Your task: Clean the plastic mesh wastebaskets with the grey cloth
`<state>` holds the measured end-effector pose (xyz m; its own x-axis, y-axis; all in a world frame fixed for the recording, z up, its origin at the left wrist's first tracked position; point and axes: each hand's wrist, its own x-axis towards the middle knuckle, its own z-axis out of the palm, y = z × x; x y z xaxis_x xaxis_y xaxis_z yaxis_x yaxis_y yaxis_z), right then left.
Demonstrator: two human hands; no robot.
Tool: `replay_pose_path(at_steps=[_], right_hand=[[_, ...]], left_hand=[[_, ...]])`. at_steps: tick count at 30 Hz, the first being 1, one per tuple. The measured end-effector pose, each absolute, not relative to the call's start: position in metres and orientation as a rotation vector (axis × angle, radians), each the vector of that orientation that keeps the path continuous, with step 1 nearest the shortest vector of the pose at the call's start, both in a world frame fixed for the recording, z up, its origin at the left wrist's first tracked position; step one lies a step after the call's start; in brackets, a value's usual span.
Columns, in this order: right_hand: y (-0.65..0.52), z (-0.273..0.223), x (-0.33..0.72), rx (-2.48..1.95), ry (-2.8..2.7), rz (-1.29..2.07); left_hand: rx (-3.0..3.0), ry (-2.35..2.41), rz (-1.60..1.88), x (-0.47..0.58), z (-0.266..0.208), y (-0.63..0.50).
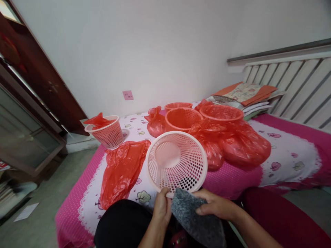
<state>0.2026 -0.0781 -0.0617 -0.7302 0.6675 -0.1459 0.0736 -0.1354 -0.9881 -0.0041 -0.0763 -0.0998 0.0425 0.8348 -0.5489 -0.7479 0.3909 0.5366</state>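
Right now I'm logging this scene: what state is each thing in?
Pale pink perforated plastic basket: tipped on its side, empty, left hand on its rim.
Grey fuzzy cloth: gripped by right hand.
Pink basket at the bed corner: upright, red bag inside.
Flat red plastic bag: lying crumpled.
Orange baskets: upright.

Two pink mesh baskets point(177, 162) point(107, 132), three orange baskets point(182, 119) point(221, 112) point(178, 105), one grey cloth point(196, 217), one flat red bag point(121, 170)
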Motion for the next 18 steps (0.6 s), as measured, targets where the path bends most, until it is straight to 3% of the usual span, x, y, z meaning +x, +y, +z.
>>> replay_pose_path(at_steps=[3,10,18], right_hand=[[-0.091,-0.067,0.24,-0.884,-1.475,2.004],[-0.121,-0.068,0.294,-1.108,-0.851,1.859],[-0.119,-0.058,0.292,-1.268,-0.767,1.667]], left_hand=[[0.165,0.995,1.32,-0.009,-0.094,-0.087],[0.398,1.164,1.306,-0.029,-0.084,-0.12],[0.865,1.443,1.611,-0.035,-0.08,-0.106]])
